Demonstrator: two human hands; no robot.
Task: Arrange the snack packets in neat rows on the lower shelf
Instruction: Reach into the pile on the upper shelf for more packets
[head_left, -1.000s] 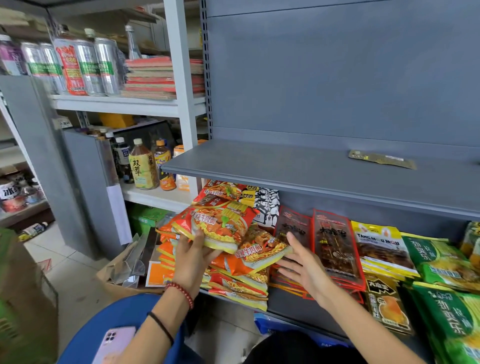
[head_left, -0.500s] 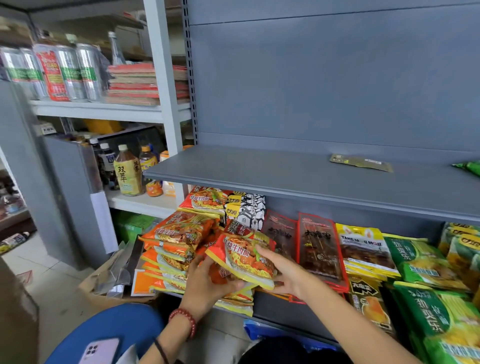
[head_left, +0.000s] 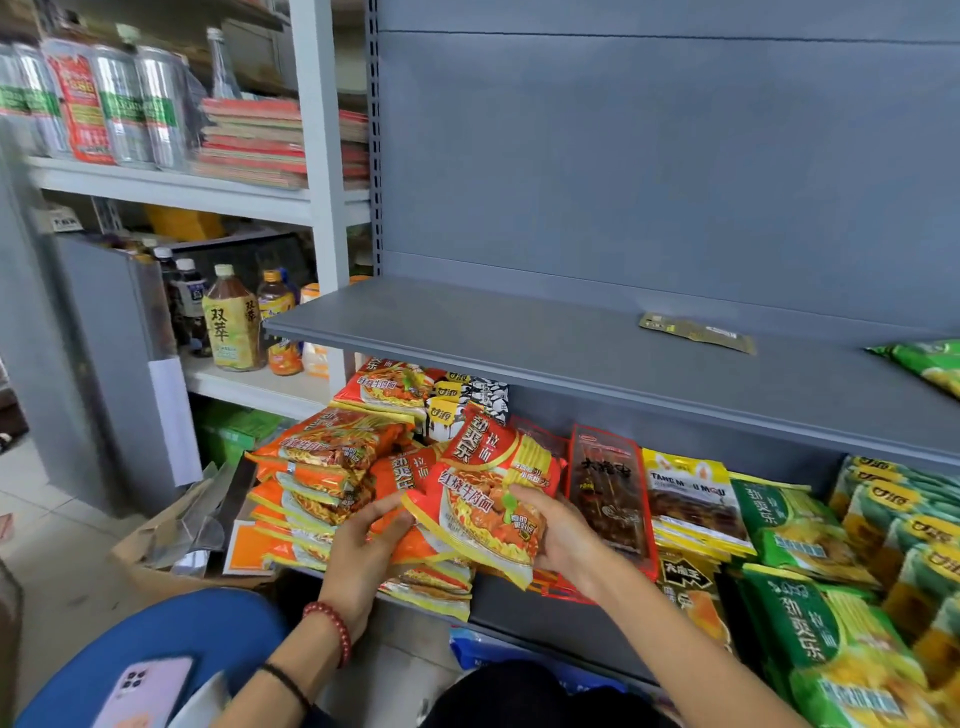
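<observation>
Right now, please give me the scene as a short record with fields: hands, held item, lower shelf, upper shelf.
left hand: grips the left edge of the held packets
right hand: grips their right edge
held item: orange noodle packets, lifted at the shelf front
lower shelf: orange packet stack at left, green packets at right
upper shelf: one flat olive packet

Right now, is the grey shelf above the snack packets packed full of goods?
No, the grey upper shelf is nearly bare, with only a flat olive packet lying on it and a green packet at its right edge.
</observation>
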